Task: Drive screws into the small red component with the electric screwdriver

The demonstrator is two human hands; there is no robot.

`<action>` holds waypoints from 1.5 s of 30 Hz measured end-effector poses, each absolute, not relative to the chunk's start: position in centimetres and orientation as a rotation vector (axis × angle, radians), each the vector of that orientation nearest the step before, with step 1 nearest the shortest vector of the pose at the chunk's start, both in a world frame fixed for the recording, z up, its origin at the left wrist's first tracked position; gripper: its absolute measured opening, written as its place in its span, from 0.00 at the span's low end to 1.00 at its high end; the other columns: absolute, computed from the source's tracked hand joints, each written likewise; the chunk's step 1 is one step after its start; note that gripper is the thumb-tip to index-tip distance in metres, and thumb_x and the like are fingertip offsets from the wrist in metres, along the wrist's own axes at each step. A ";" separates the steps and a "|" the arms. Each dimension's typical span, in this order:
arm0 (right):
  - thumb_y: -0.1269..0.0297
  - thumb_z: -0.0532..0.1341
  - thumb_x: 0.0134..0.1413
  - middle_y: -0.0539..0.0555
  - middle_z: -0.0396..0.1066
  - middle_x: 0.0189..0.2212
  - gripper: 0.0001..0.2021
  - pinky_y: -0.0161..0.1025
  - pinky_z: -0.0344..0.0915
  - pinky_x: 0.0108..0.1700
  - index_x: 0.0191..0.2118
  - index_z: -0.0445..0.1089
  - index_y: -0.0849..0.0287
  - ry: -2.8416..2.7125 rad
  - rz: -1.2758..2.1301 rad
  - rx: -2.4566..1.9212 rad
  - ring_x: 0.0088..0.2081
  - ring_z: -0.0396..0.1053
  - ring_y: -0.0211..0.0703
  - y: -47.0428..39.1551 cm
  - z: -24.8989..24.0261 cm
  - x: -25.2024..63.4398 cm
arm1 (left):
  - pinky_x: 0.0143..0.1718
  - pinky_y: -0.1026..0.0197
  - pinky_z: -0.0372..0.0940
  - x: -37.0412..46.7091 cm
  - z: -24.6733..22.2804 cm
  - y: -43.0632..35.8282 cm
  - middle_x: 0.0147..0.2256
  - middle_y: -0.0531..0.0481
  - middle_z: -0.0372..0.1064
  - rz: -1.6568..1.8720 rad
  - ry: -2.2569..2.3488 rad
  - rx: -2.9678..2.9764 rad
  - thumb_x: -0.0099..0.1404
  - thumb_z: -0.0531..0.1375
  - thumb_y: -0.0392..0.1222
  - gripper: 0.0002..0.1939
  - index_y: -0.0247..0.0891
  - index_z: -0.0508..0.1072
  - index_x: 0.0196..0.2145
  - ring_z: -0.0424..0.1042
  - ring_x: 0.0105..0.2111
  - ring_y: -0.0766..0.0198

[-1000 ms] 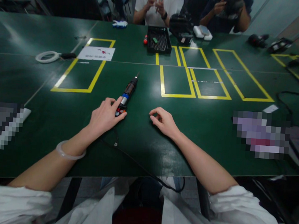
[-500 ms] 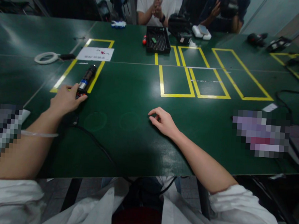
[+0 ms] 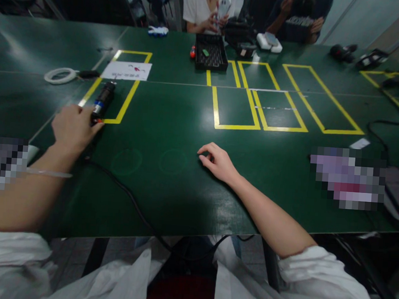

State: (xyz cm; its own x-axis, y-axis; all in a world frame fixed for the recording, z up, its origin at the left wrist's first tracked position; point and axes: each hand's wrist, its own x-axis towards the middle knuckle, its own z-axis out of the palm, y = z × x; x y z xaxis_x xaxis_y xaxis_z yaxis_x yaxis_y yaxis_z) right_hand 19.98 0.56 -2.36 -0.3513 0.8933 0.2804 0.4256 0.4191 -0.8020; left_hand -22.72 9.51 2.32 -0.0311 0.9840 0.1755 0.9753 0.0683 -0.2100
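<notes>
My left hand (image 3: 74, 126) is closed around the rear end of a black electric screwdriver (image 3: 103, 100) with a blue and silver band. Its tip points away from me, over the left yellow-taped rectangle (image 3: 130, 100). A black cord (image 3: 128, 191) runs from near that hand toward the table's front edge. My right hand (image 3: 217, 162) rests on the green table, fingers loosely curled, with a gap between thumb and forefinger and nothing held. A printed white sheet (image 3: 127, 70) lies just beyond the screwdriver's tip.
A white ring-shaped coil (image 3: 60, 76) lies at the left. At the back are a black tray (image 3: 211, 52) and a black bag-like item (image 3: 241, 37). Pixelated items (image 3: 348, 178) sit at the right. Two people are across the table; one person's hand (image 3: 217, 22) holds a phone.
My left hand has shifted left with the electric screwdriver, which now sits nearer the rectangle's left tape. My right hand stays put. Across the table, one person's hands and a phone have moved.
</notes>
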 end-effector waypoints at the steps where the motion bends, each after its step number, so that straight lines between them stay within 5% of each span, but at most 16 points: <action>1: 0.68 0.58 0.61 0.52 0.67 0.39 0.03 0.35 0.63 0.36 0.40 0.69 0.57 -1.945 0.820 -1.115 0.30 0.67 0.35 0.6 -2.4 20.0 | 0.53 0.51 0.58 -22.2 2.3 9.2 0.53 0.44 0.59 0.069 -2.046 -1.974 0.70 0.32 0.66 0.40 0.38 0.59 0.64 0.57 0.51 0.51; 12: 0.68 0.58 0.61 0.52 0.67 0.39 0.04 0.36 0.64 0.37 0.40 0.69 0.58 -1.947 0.848 -1.112 0.29 0.67 0.34 0.6 -2.5 20.0 | 0.44 0.50 0.60 -21.0 3.3 10.2 0.46 0.43 0.65 0.001 -2.260 -1.849 0.73 0.39 0.56 0.31 0.31 0.68 0.56 0.61 0.40 0.56; 18: 0.68 0.58 0.61 0.52 0.68 0.39 0.04 0.35 0.64 0.37 0.41 0.69 0.58 -1.956 0.835 -1.099 0.29 0.67 0.34 0.7 -2.7 19.8 | 0.44 0.58 0.66 -14.0 3.3 8.7 0.47 0.44 0.69 -0.799 -2.291 -2.295 0.71 0.51 0.45 0.18 0.33 0.70 0.52 0.69 0.40 0.63; 21: 0.68 0.58 0.62 0.52 0.69 0.38 0.04 0.35 0.64 0.36 0.41 0.69 0.58 -1.954 0.849 -1.080 0.28 0.67 0.33 0.6 -2.8 19.6 | 0.37 0.61 0.68 -8.9 3.0 6.7 0.45 0.41 0.71 -1.158 -2.330 -2.795 0.67 0.57 0.46 0.20 0.30 0.68 0.52 0.73 0.39 0.61; 24: 0.68 0.59 0.61 0.51 0.70 0.38 0.07 0.34 0.63 0.33 0.45 0.68 0.58 -1.916 0.887 -1.034 0.28 0.66 0.33 0.6 -2.9 19.5 | 0.40 0.59 0.68 -4.8 2.9 4.4 0.41 0.43 0.73 -1.301 -2.282 -3.125 0.63 0.62 0.47 0.26 0.32 0.68 0.55 0.74 0.41 0.58; 29: 0.65 0.64 0.58 0.50 0.69 0.38 0.17 0.33 0.63 0.30 0.52 0.65 0.55 -1.871 0.970 -0.968 0.27 0.65 0.32 0.6 -2.9 19.3 | 0.46 0.56 0.67 -1.8 2.2 2.3 0.40 0.44 0.75 -1.370 -2.286 -3.388 0.61 0.65 0.47 0.31 0.33 0.65 0.59 0.75 0.43 0.57; 35: 0.63 0.63 0.60 0.50 0.67 0.34 0.06 0.35 0.62 0.33 0.42 0.70 0.57 -1.941 0.857 -0.941 0.29 0.64 0.35 0.5 -2.5 19.1 | 0.46 0.57 0.67 -1.5 1.3 2.0 0.41 0.43 0.75 -1.358 -2.151 -3.508 0.64 0.63 0.46 0.31 0.32 0.63 0.61 0.75 0.42 0.59; 39: 0.60 0.65 0.58 0.48 0.66 0.28 0.09 0.34 0.61 0.30 0.40 0.69 0.58 -1.777 1.036 -0.989 0.26 0.62 0.34 0.6 -2.5 19.0 | 0.40 0.61 0.69 -1.6 1.1 1.7 0.48 0.41 0.71 -1.406 -1.874 -3.408 0.63 0.63 0.42 0.30 0.35 0.63 0.61 0.74 0.40 0.63; 45: 0.56 0.67 0.54 0.47 0.66 0.27 0.13 0.34 0.60 0.29 0.39 0.68 0.58 -1.646 1.204 -0.997 0.25 0.62 0.33 0.6 -2.4 18.8 | 0.40 0.62 0.69 -1.7 0.6 1.3 0.45 0.44 0.71 -1.328 -1.427 -3.271 0.67 0.60 0.38 0.25 0.37 0.65 0.61 0.72 0.38 0.65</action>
